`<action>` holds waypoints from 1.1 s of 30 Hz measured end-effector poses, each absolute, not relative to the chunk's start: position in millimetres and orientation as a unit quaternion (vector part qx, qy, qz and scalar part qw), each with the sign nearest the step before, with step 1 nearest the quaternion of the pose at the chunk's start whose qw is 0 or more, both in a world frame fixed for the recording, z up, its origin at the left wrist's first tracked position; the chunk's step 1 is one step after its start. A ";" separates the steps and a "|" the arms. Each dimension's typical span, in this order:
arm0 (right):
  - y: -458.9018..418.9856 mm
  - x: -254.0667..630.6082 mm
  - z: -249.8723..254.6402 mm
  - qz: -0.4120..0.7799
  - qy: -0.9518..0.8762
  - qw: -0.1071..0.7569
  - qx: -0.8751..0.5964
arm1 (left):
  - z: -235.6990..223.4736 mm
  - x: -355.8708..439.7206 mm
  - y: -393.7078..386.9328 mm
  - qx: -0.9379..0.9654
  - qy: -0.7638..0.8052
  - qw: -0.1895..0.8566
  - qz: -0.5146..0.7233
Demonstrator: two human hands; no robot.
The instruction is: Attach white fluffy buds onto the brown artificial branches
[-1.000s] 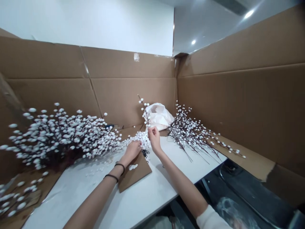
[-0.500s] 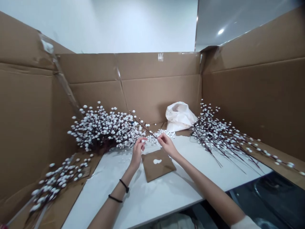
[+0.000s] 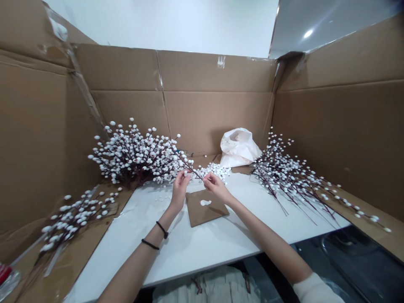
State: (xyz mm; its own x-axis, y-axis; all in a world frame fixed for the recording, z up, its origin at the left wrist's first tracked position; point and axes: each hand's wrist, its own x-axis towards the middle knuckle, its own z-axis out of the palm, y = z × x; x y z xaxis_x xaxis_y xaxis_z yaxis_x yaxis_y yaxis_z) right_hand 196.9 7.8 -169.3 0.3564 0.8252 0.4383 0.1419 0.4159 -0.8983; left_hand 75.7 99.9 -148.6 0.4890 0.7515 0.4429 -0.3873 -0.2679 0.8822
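Note:
My right hand (image 3: 217,188) pinches the lower end of a thin dark berry stem (image 3: 193,169), which slants up and left in front of the berry bunch. Beside it, my left hand (image 3: 179,191) has its fingertips closed round a small white berry (image 3: 186,173), close to the stem; whether berry and stem touch I cannot tell. Below both hands lies a brown cardboard square (image 3: 202,214) with a white glossy patch (image 3: 205,203) on it. Loose white berries (image 3: 217,169) are heaped just beyond my hands.
A large bunch of white-berried branches (image 3: 135,153) stands at the left, with more sprigs (image 3: 78,214) nearer me. Further branches (image 3: 290,176) lie at the right. A white plastic bag (image 3: 240,147) sits behind the white board (image 3: 151,248). Tall cardboard walls (image 3: 217,109) enclose the table.
The view has tilted slightly downward. My hands stay close together by the stem, the left fingertips drawn in around the berry; the right keeps its pinch.

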 end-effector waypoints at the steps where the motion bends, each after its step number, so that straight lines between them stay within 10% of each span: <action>1: 6.8 196.5 -168.1 0.260 -0.503 0.671 -0.478 | -148.3 75.8 99.0 0.631 0.142 0.587 0.487; 33: -7.3 200.7 -146.9 0.412 -0.386 0.718 -0.407 | -159.4 82.4 77.9 0.678 0.104 0.623 0.377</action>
